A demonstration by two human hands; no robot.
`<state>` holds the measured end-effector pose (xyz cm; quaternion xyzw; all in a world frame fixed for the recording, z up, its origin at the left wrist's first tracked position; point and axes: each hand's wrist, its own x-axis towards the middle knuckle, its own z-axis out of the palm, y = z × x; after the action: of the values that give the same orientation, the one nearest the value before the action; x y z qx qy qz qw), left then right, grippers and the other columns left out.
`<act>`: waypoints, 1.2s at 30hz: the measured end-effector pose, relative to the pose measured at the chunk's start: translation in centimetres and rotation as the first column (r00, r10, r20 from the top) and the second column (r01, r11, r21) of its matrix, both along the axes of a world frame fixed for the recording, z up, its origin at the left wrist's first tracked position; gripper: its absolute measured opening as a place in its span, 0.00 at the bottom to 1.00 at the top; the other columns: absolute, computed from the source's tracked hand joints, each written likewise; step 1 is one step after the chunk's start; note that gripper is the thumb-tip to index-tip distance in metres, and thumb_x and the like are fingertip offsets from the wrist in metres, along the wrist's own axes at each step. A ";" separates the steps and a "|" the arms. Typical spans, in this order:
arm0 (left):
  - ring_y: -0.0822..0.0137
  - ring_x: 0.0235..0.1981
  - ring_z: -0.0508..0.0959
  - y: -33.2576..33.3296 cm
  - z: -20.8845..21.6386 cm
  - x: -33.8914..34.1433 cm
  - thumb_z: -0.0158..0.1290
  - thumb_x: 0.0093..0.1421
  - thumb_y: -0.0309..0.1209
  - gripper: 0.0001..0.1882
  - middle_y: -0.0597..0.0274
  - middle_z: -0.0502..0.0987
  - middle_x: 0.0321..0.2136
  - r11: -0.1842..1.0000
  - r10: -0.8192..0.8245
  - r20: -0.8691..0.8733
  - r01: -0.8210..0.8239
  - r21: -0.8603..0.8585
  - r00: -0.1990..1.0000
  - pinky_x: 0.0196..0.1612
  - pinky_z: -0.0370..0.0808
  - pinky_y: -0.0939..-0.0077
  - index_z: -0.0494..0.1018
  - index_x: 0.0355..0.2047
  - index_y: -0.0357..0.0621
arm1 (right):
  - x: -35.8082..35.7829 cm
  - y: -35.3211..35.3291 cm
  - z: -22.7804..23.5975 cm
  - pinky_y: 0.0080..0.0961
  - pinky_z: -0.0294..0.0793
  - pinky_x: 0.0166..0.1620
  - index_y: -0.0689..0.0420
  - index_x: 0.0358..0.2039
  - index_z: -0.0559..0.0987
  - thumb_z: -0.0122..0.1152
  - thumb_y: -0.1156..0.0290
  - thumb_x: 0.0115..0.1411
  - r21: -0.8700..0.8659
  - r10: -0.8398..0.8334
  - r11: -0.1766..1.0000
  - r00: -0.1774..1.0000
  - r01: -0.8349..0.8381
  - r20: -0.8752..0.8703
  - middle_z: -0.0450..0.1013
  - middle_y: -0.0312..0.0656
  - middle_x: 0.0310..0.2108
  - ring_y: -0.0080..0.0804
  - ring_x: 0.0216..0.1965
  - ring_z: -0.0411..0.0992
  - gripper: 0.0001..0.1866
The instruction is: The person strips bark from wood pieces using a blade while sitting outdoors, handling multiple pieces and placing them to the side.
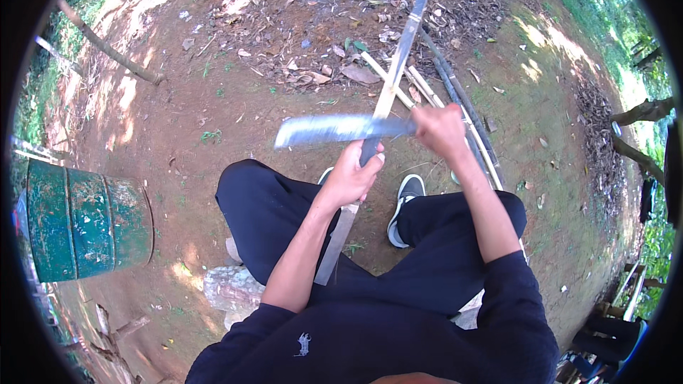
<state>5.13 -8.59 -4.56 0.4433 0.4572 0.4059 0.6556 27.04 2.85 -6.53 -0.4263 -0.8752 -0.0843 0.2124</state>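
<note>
A long split bamboo strip point(394, 80) runs slantwise from between my knees to the top of the view. My left hand point(353, 176) is closed round it, low down, just in front of my lap. In my closed right hand point(440, 130) is the handle of a machete point(320, 129). Its broad blade, blurred by motion, points left and crosses the strip just above my left hand. Whether the edge touches or cuts into the bamboo cannot be made out. The strip's lower end point(336, 247) reaches down between my legs.
Several bamboo poles and strips point(461, 103) lie on the dirt beyond my right foot. A green metal drum point(89, 224) lies at the left, near a log point(229, 287). Dry leaves point(359, 73) cover the ground ahead. A slanting trunk point(110, 44) stands at the far left.
</note>
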 end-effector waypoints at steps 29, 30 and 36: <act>0.79 0.07 0.61 -0.4 -0.1 0.6 0.42 0.74 0.42 0.15 0.71 0.63 0.16 0.996 -0.091 0.058 0.090 0.009 0.994 0.10 0.60 0.83 0.63 0.44 0.41 | 0.0 1.6 -0.7 0.29 0.65 0.18 0.59 0.29 0.74 0.63 0.63 0.62 -0.594 -0.458 0.768 0.443 -0.240 -0.771 0.68 0.35 0.14 0.28 0.12 0.66 0.13; 0.79 0.07 0.61 -0.7 0.1 0.2 0.40 0.74 0.44 0.17 0.71 0.63 0.16 0.994 -0.107 0.048 0.107 0.016 0.993 0.10 0.60 0.83 0.63 0.45 0.41 | -0.9 1.2 0.8 0.26 0.63 0.16 0.58 0.28 0.74 0.63 0.63 0.62 -0.616 -0.557 0.666 0.269 -0.420 -0.786 0.66 0.33 0.14 0.24 0.11 0.62 0.13; 0.76 0.09 0.67 -1.5 1.9 0.5 0.38 0.75 0.42 0.16 0.69 0.65 0.17 0.949 -0.307 0.109 0.312 -0.036 0.946 0.13 0.66 0.82 0.63 0.46 0.39 | -0.1 0.6 3.6 0.19 0.59 0.14 0.56 0.26 0.72 0.67 0.72 0.59 -0.554 -0.664 0.566 0.061 -0.610 -0.745 0.61 0.29 0.12 0.17 0.10 0.59 0.11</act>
<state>5.65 -10.10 -2.66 0.4707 0.3583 0.3080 0.7451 26.95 3.44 -2.89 -0.4164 -0.3738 0.6469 0.5180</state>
